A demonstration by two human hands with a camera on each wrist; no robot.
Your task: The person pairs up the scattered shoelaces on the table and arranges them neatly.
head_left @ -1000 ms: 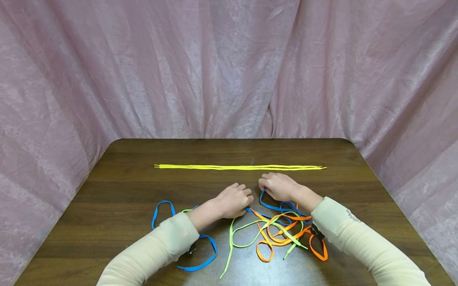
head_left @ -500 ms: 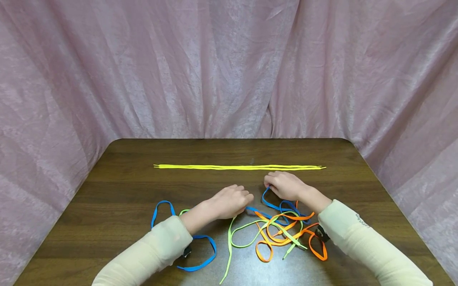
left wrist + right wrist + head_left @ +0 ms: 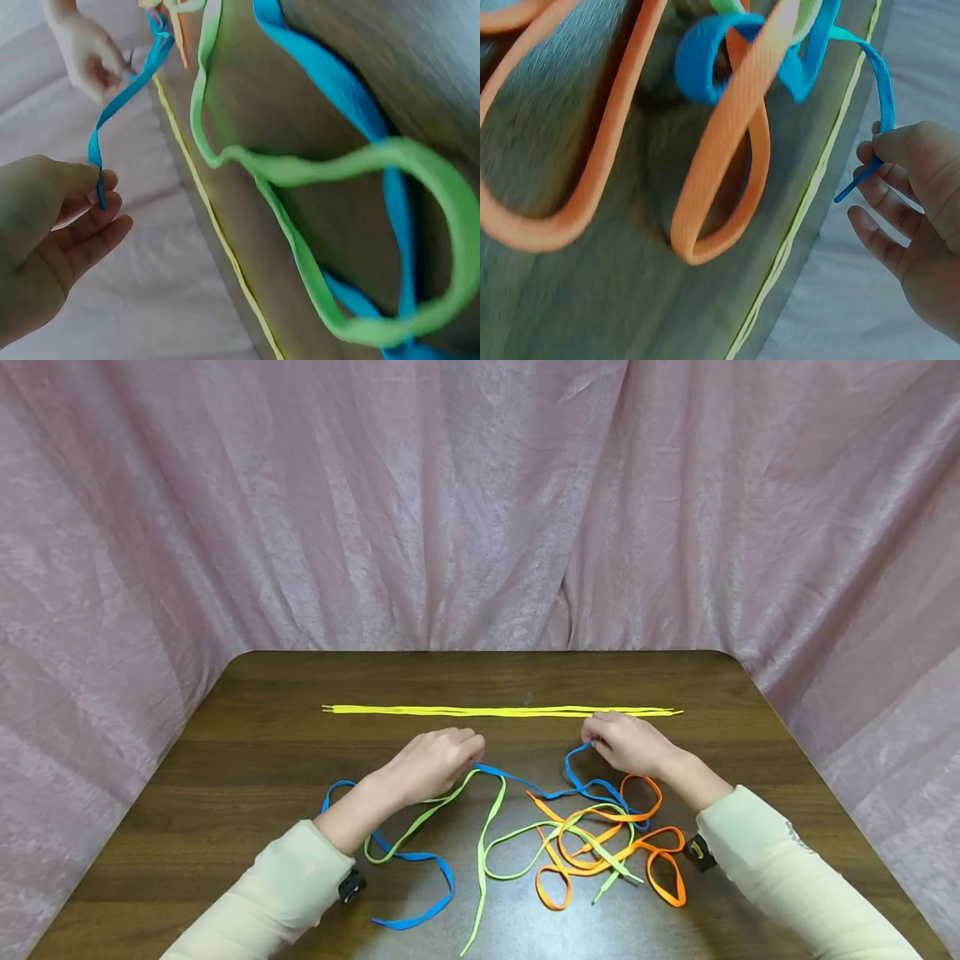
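Note:
Thumb and fingers of my left hand point(image 3: 431, 764) pinch a flat blue shoelace point(image 3: 510, 775); in the left wrist view its short end point(image 3: 102, 196) pokes out below the thumb. Over to the right, my right hand point(image 3: 630, 742) pinches blue lace too, with the tipped end point(image 3: 847, 192) sticking out past the fingers in the right wrist view. Between the hands the blue lace sags toward a tangle. A light green shoelace point(image 3: 482, 852) rises close to the left fingertips. Orange shoelace point(image 3: 551, 867) lies looped among green and blue strands below the right hand.
Two yellow shoelaces point(image 3: 450, 711) lie straight side by side across the far part of the brown wooden table point(image 3: 247, 727). More blue lace point(image 3: 448, 877) curls under the left forearm. Pink curtains point(image 3: 450, 510) hang behind the table.
My left hand has moved left and away from me, drawing blue and green lace along. My right hand has shifted right with its blue end. The blue stretch between them has lengthened.

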